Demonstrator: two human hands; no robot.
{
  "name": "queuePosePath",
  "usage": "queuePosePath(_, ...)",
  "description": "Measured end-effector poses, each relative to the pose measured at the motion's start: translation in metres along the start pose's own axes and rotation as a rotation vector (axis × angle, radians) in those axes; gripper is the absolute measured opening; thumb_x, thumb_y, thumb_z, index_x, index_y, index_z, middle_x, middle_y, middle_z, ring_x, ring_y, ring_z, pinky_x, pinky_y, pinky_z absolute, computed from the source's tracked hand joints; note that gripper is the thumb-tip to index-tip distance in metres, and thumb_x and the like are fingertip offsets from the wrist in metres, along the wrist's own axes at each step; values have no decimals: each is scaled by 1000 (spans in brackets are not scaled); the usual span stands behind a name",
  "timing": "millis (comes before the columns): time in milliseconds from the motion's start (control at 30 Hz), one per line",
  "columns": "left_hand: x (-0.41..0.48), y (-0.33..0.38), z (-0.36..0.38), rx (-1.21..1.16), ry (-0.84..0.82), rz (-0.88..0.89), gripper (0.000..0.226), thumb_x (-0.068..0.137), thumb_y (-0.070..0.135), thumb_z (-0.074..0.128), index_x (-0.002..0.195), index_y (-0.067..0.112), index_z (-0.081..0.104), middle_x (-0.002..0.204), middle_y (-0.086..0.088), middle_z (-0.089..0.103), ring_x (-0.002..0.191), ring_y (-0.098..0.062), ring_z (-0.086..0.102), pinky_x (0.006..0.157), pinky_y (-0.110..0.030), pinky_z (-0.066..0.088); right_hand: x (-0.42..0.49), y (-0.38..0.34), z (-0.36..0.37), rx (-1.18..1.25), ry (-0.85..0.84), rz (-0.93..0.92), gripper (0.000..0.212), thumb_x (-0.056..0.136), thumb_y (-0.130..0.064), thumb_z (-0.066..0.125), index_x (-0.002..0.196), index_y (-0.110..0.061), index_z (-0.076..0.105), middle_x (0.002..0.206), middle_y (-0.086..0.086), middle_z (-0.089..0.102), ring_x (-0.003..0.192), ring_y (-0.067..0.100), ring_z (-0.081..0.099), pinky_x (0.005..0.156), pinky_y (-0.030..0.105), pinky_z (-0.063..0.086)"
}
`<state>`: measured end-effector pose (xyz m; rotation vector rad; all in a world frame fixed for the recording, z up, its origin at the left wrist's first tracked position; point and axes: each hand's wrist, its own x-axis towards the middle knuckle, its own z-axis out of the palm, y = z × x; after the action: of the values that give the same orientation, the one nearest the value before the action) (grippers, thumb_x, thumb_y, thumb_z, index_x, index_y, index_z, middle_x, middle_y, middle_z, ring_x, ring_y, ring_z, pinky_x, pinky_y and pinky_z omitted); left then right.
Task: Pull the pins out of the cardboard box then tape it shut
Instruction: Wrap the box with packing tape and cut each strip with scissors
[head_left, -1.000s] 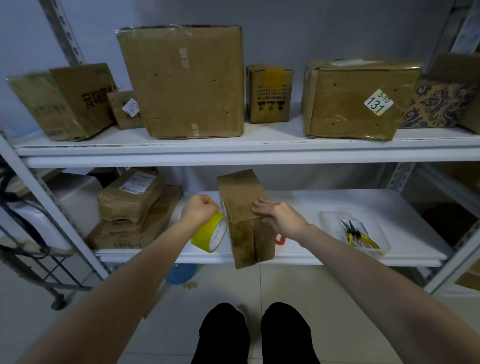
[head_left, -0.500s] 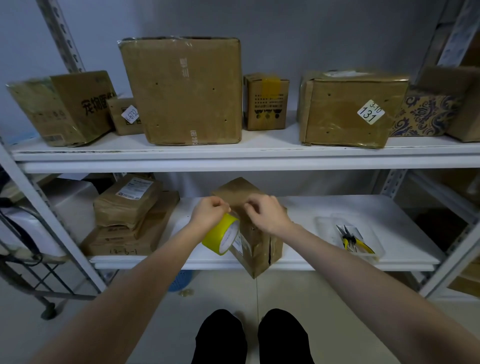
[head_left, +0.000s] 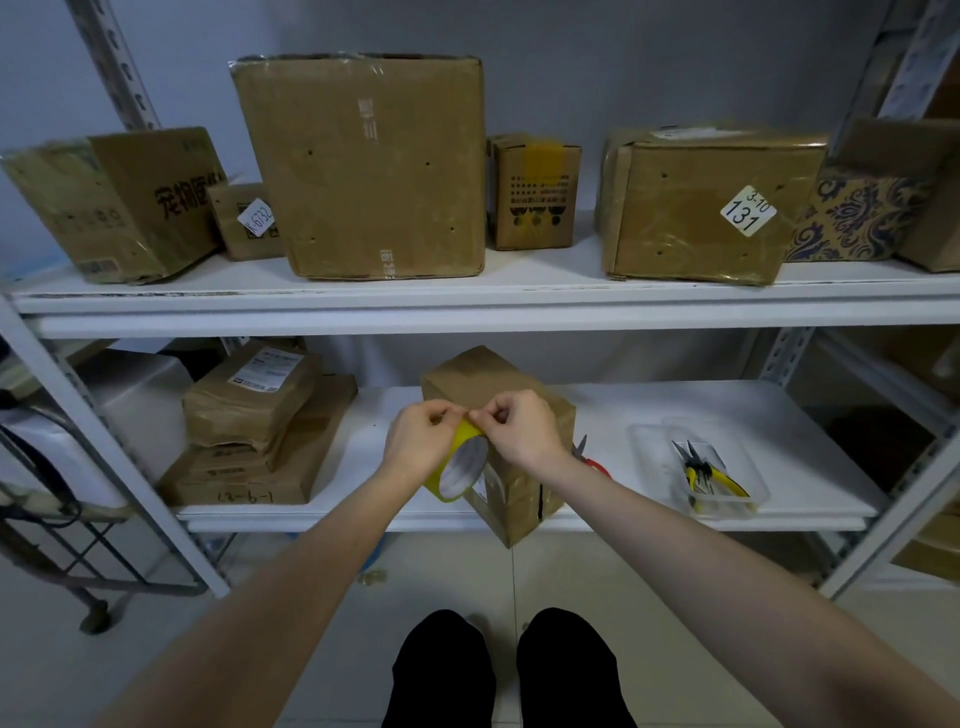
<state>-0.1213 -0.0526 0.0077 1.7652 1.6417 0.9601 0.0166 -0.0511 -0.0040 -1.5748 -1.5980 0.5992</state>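
A brown cardboard box (head_left: 483, 382) stands on the lower shelf, turned corner-on and overhanging the shelf's front edge. A roll of yellow tape (head_left: 460, 470) hangs in front of the box's left face. My left hand (head_left: 418, 441) grips the roll from the left. My right hand (head_left: 522, 434) pinches at the top of the roll with thumb and forefinger, close to the left hand's fingertips. Whether a tape end is lifted is too small to tell. No pins are visible on the box.
Red-handled scissors (head_left: 589, 460) lie just right of the box. A clear tray (head_left: 727, 501) holds yellow-handled pliers (head_left: 709, 475). Stacked brown parcels (head_left: 249, 410) sit at the shelf's left. Several boxes line the upper shelf (head_left: 467, 304). A trolley (head_left: 67, 525) stands at far left.
My right hand left the box's top and came over to the tape roll. The box has turned corner-on. The view shifted slightly downward.
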Motion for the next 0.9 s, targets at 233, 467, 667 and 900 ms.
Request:
queuePosePath(233,3,0,-6,-43,-63,-132,20,82,38,63,89,20,65,87,-5,65,89,-26,61,77,-33,47,-2,14,-3,29,7,149,30,90,-26,65,61,-19,58,57,-7,54,61,14,53,56,23,36)
queuePosePath(467,-3,6,-13,-122,-326,-152,35,84,23,69,53,18,53,54,4,47,57,-11,44,56,-22,34,-20,23,-8,-137,0,122,23,90,-26,62,72,-13,67,54,-8,50,56,13,48,49,24,31)
queuePosePath(667,3,20,-9,54,-413,-194,31,85,27,67,62,17,49,64,1,46,58,-10,41,51,-22,30,-34,29,-2,-102,24,140,27,90,-18,62,71,1,68,54,4,55,51,15,46,53,24,32)
queuePosePath(900,-5,-2,2,540,-503,-100,17,76,40,64,78,22,62,90,-2,63,84,-22,58,68,-25,44,-30,31,-25,-194,62,123,30,94,-26,58,70,-11,66,45,-7,41,43,8,39,41,19,25)
